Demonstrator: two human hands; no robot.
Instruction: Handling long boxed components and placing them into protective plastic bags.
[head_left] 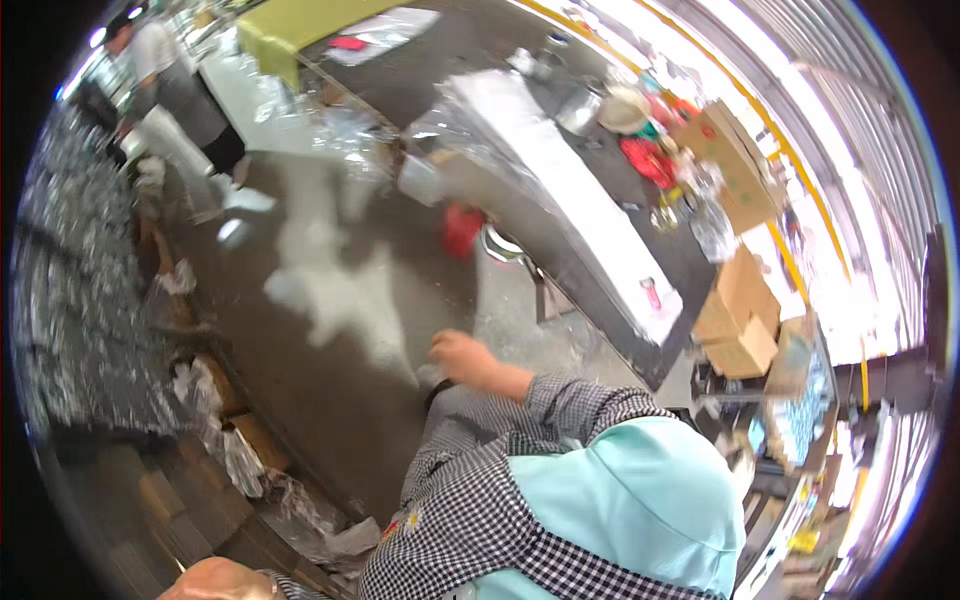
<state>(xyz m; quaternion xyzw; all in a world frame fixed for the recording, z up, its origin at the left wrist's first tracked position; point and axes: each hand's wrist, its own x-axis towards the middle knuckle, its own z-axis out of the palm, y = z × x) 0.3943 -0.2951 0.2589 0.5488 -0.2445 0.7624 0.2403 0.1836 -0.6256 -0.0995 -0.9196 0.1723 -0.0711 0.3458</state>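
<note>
My right hand [465, 358] reaches out from a black-and-white checked sleeve [570, 395] over the grey floor, fingers curled. A small pale thing [431, 377] sits just under the fingers; blur hides whether the hand grips it. My left hand [215, 580] shows only partly at the bottom edge, beside the same checked cloth, and its fingers are out of view. A light blue-green cloth [640, 500] covers my front below the sleeve.
A long table with a white cover [560, 190] runs diagonally ahead, a red object [462, 228] by its near side. Cardboard boxes [742, 320] stand to the right. Another person [170, 80] stands far left near a yellow-green table [290, 30]. Plastic-wrapped stacks [70, 280] line the left.
</note>
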